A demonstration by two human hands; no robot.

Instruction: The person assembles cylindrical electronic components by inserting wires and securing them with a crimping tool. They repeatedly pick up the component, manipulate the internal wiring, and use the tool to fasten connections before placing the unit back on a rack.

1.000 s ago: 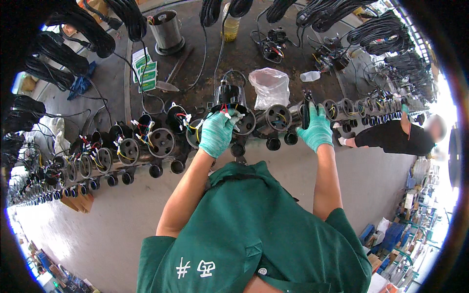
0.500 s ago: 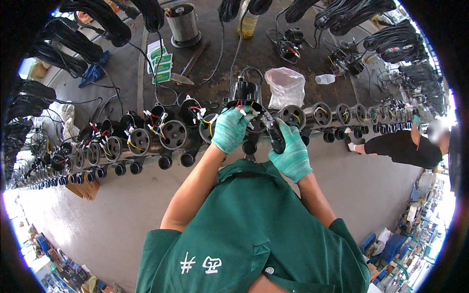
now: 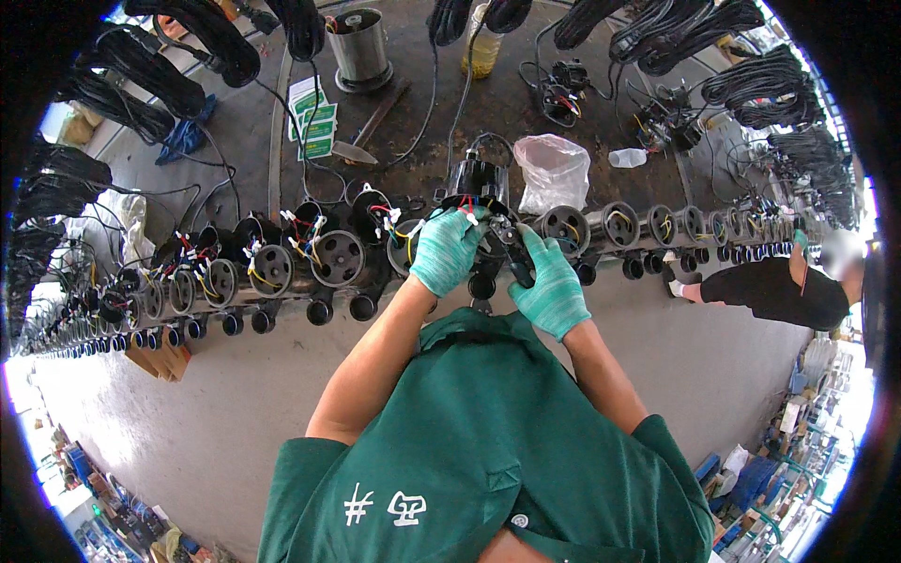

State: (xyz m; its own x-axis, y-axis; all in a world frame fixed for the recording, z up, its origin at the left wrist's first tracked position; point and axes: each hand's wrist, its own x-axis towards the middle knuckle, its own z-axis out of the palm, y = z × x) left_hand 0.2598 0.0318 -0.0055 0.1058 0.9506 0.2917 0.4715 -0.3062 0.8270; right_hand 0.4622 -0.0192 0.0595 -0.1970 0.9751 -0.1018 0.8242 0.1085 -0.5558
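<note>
My left hand (image 3: 448, 250), in a green knit glove, pinches coloured wires (image 3: 466, 207) with white connectors at the front of a black motor cap (image 3: 476, 178). In my gloved right hand (image 3: 552, 293) is a pair of black-handled pliers (image 3: 517, 257). Their jaws meet the wire ends beside my left fingertips; whether they are closed on a connector is too small to tell. Just below the pliers' head sits a round metal pump housing (image 3: 491, 246), mostly covered by my hands. From the cap a black cable (image 3: 459, 122) runs up to the far side.
Metal housings (image 3: 339, 258) line the bench's near edge on both sides. Beyond stand a clear plastic bag (image 3: 554, 175), a steel cylinder (image 3: 359, 52), a knife (image 3: 354, 152), green-white cards (image 3: 317, 127) and coiled black cables (image 3: 192, 42). Another person (image 3: 779, 286) works at far right.
My right hand has moved slightly left, and the pliers' head has come in closer to the wires at my left fingertips. My left hand stays at the wires.
</note>
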